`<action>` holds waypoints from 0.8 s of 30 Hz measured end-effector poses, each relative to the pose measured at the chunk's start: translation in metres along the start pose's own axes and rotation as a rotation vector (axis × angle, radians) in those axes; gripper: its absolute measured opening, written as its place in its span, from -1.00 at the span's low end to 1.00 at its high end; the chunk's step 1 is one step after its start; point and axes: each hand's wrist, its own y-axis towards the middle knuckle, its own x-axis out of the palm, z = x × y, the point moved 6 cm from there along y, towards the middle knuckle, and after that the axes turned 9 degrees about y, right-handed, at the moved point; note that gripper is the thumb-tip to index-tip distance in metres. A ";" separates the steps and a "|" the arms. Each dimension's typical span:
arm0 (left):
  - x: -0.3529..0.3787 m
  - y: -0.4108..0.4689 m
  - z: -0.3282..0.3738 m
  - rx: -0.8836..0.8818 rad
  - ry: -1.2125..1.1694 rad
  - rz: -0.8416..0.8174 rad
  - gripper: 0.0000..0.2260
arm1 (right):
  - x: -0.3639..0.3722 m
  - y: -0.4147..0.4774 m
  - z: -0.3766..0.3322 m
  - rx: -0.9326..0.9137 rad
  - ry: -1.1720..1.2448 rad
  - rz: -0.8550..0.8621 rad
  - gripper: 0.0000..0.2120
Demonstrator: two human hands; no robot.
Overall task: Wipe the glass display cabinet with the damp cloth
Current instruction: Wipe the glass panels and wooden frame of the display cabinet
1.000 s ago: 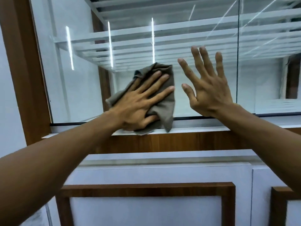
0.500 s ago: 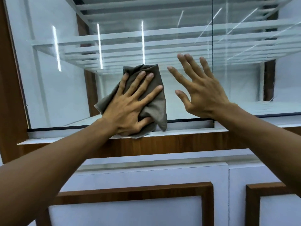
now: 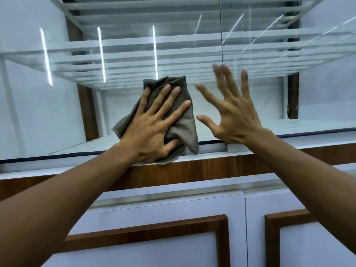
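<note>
Fragile glass cabinet front (image 3: 57,112) is being wiped: soft, limp damp cloth (image 3: 185,122) is being pressed flat beneath spread left hand (image 3: 152,130); beside the cloth, right hand (image 3: 235,114) is being held splayed, empty.

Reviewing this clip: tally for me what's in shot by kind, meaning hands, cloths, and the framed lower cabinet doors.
Hands: 2, the left hand pressing the cloth flat, the right hand open with fingers spread
Cloths: 1, grey cloth against the glass
Framed lower doors: 2, the left door and the right door, both partly cut off
Total: 5
</note>
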 end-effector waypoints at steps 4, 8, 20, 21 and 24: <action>-0.001 0.000 0.003 -0.024 0.015 -0.039 -0.17 | -0.007 -0.016 0.030 0.142 0.028 0.031 -0.19; -0.002 0.003 0.007 -0.011 -0.046 -0.077 -0.10 | -0.004 -0.018 0.028 0.144 0.027 0.019 -0.20; -0.001 0.011 0.021 -0.192 -0.082 -0.117 -0.10 | -0.006 -0.019 0.026 0.140 0.056 0.034 -0.21; 0.000 0.017 0.025 -0.204 -0.068 -0.096 -0.08 | -0.006 -0.019 0.026 0.142 0.052 0.028 -0.21; -0.001 0.041 0.043 -0.144 -0.050 -0.042 -0.08 | -0.006 -0.019 0.026 0.153 0.047 0.004 -0.22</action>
